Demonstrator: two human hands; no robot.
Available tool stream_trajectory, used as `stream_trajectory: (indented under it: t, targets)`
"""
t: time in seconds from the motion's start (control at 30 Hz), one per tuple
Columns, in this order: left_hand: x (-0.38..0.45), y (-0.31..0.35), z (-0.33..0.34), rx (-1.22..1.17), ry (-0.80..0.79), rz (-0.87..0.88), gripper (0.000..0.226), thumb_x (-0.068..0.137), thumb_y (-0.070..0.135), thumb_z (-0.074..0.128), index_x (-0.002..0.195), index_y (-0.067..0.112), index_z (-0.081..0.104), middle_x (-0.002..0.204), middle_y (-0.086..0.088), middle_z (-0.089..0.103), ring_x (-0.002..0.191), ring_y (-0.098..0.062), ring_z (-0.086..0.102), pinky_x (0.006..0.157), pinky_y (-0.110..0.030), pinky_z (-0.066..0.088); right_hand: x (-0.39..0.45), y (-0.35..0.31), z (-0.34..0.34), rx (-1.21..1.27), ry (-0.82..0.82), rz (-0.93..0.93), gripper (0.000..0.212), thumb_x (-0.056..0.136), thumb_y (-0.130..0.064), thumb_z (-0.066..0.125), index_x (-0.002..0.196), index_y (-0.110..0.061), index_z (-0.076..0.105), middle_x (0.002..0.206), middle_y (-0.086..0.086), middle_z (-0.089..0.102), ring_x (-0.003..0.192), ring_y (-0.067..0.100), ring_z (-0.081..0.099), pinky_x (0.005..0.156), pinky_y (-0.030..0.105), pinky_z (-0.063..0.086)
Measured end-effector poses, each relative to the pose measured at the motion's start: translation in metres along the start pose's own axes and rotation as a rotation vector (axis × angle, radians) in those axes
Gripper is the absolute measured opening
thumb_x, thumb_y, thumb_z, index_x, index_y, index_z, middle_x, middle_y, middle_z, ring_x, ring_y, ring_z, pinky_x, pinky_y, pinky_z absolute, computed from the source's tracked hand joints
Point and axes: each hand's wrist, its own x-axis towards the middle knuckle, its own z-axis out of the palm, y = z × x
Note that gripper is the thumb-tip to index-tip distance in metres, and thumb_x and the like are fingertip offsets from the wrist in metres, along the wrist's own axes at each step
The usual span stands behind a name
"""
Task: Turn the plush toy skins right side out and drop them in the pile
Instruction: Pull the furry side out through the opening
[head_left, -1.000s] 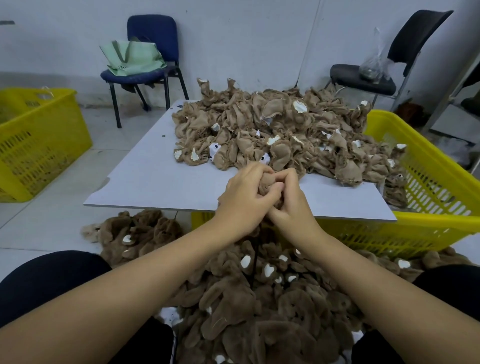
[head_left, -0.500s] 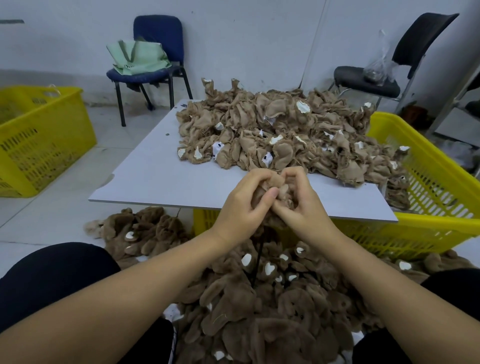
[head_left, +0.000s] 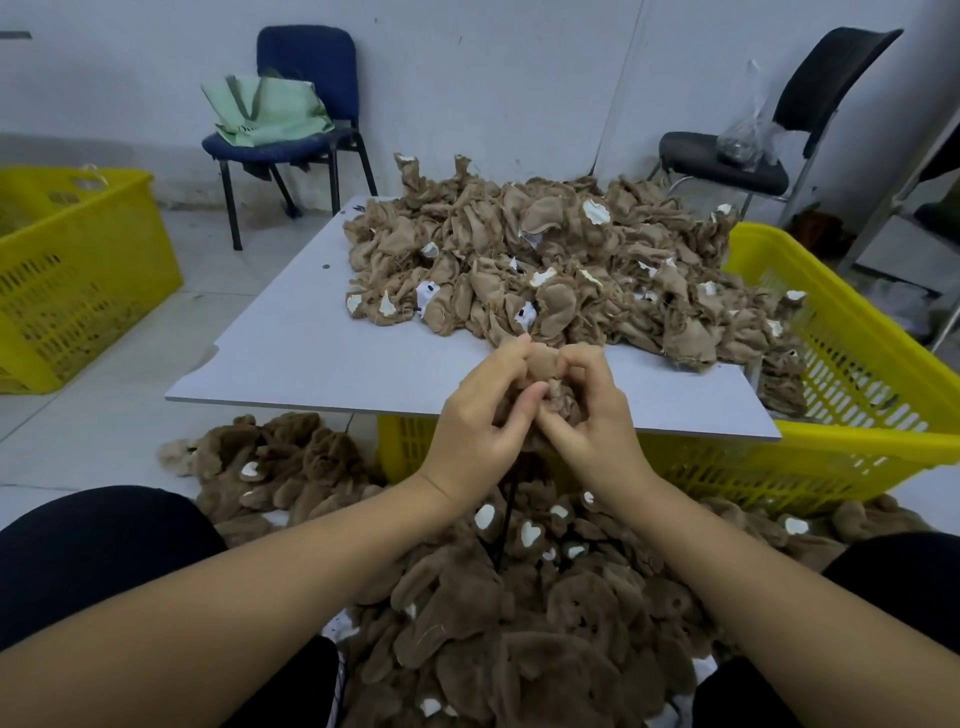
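Observation:
My left hand (head_left: 485, 415) and my right hand (head_left: 587, 415) both grip one tan plush skin (head_left: 545, 364) between them, above the near edge of the white board (head_left: 311, 353). Fingers and thumbs curl into its fabric, and most of the skin is hidden by them. A thin dark stick (head_left: 511, 509) hangs below the hands. A heap of inside-out tan skins (head_left: 561, 260) covers the far right of the board. Fluffy brown right-side-out skins (head_left: 519, 613) lie piled on the floor between my knees.
The board rests on a yellow crate (head_left: 841, 415) that sticks out to the right. Another yellow crate (head_left: 67, 270) stands on the floor at left. A blue chair (head_left: 296, 114) with a green bag and a black chair (head_left: 727, 156) stand by the wall.
Both hands have stayed together on the same skin and kneaded it; more tan fabric now bulges out between the fingertips. The view has shifted slightly.

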Motion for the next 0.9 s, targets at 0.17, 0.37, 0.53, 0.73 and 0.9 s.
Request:
stream_trajectory:
  t: [0.17,0.37,0.53,0.73,0.9]
  targets:
    - [-0.014,-0.004,0.008,-0.055,-0.029,-0.061,0.047,0.106,0.036,0.044,0.145,0.009,0.043,0.143,-0.009,0.054,0.132,-0.018,0.054,0.107,-0.032,0.047,-0.014,0.010,0.012,-0.069,0.066,0.063,0.018,0.096,-0.038,0.049,0.095,-0.041,0.032,0.077,-0.024,0.054,0.060,0.001,0.049,0.050,0.020,0.036]
    - [-0.011,-0.006,0.007,-0.024,-0.099,0.098,0.005,0.105,0.019,0.046,0.107,0.014,0.047,0.142,-0.020,0.050,0.139,-0.025,0.044,0.113,-0.042,0.041,-0.023,0.009,0.017,-0.082,0.083,0.091,0.020,0.096,-0.035,0.045,0.097,-0.017,0.037,0.075,-0.014,0.046,0.066,-0.004,0.050,0.055,0.014,0.038]
    - [0.011,-0.002,-0.007,-0.020,-0.099,0.139,0.014,0.102,0.011,0.049,0.088,0.011,0.050,0.124,-0.020,0.057,0.115,-0.018,0.056,0.098,-0.026,0.043,-0.015,-0.003,0.012,0.069,0.067,0.144,0.029,0.095,-0.035,0.055,0.089,-0.009,0.044,0.072,-0.005,0.043,0.065,0.003,0.042,0.057,0.026,0.037]
    - [0.012,0.000,-0.005,0.055,-0.110,0.201,0.016,0.099,0.007,0.057,0.084,0.003,0.060,0.129,-0.019,0.055,0.124,-0.027,0.053,0.104,-0.037,0.044,0.003,-0.025,0.014,0.245,0.313,0.426,0.025,0.097,-0.038,0.046,0.089,-0.014,0.048,0.101,0.012,0.058,0.092,0.024,0.058,0.077,0.039,0.048]
    - [0.008,0.004,0.002,-0.002,-0.152,0.094,0.006,0.093,0.000,0.062,0.088,0.000,0.062,0.138,-0.015,0.050,0.135,-0.027,0.046,0.110,-0.046,0.040,0.006,-0.031,0.019,0.051,0.311,0.500,0.040,0.107,-0.046,0.033,0.101,-0.010,0.051,0.096,0.015,0.060,0.086,0.023,0.062,0.076,0.043,0.056]
